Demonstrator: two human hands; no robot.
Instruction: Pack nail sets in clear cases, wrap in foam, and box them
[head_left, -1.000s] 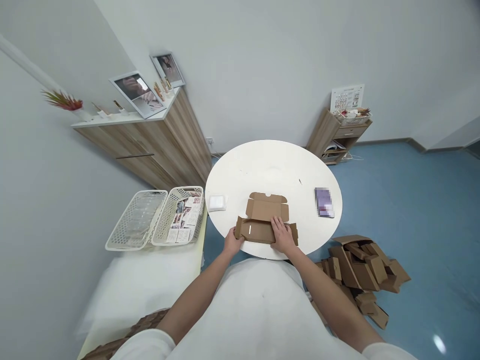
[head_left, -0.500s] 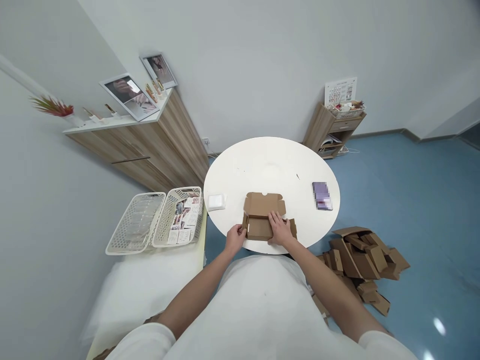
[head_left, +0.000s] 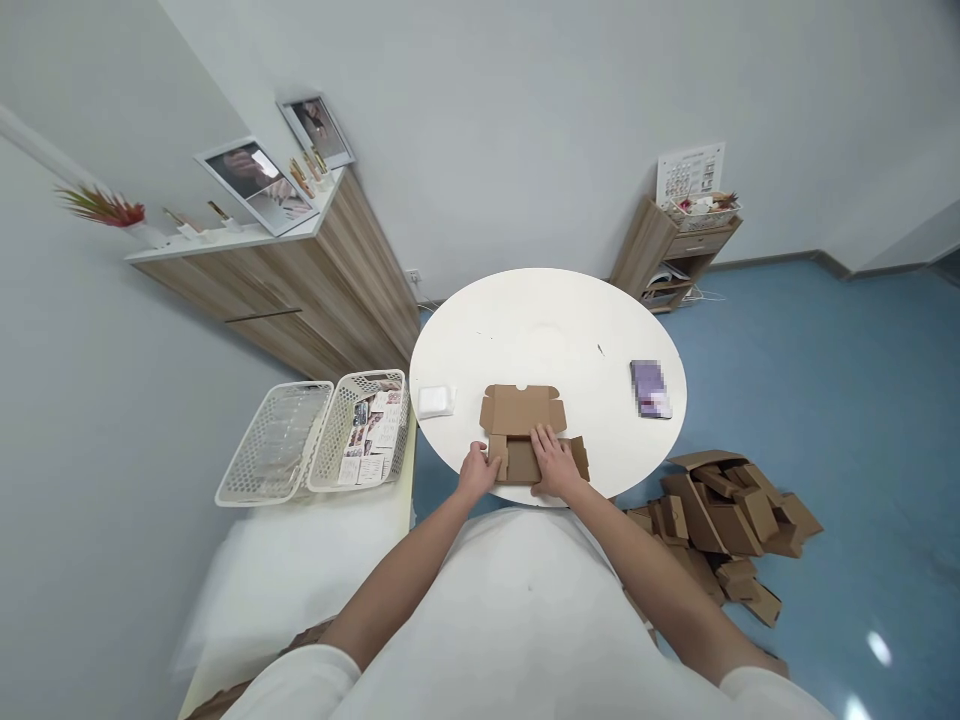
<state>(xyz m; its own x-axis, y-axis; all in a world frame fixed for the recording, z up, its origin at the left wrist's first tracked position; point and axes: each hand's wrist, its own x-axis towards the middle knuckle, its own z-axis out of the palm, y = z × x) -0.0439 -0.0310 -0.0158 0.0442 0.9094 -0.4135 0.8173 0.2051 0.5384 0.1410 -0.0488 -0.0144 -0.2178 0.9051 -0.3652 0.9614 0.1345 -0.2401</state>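
A brown cardboard box (head_left: 523, 408) lies unfolded near the front edge of the white round table, its lid laid back away from me. At its left end my left hand (head_left: 478, 470) is closed on the side flap, which is folded inward over the base. My right hand (head_left: 555, 466) rests on the right part of the base with its fingers stretched out. Under that hand, part of the base is hidden. The right side flap (head_left: 579, 458) sticks outward past my right hand.
On the white table (head_left: 540, 310) lie a white packet (head_left: 435, 402) at the left and a blurred purple item (head_left: 649, 388) at the right. White baskets (head_left: 312, 470) stand left, one holding printed cards. Cardboard boxes (head_left: 735, 520) are heaped on the floor at right.
My left hand has folded the left side flap inward over the base. The lid has shifted slightly left. My right hand has stayed on the base.
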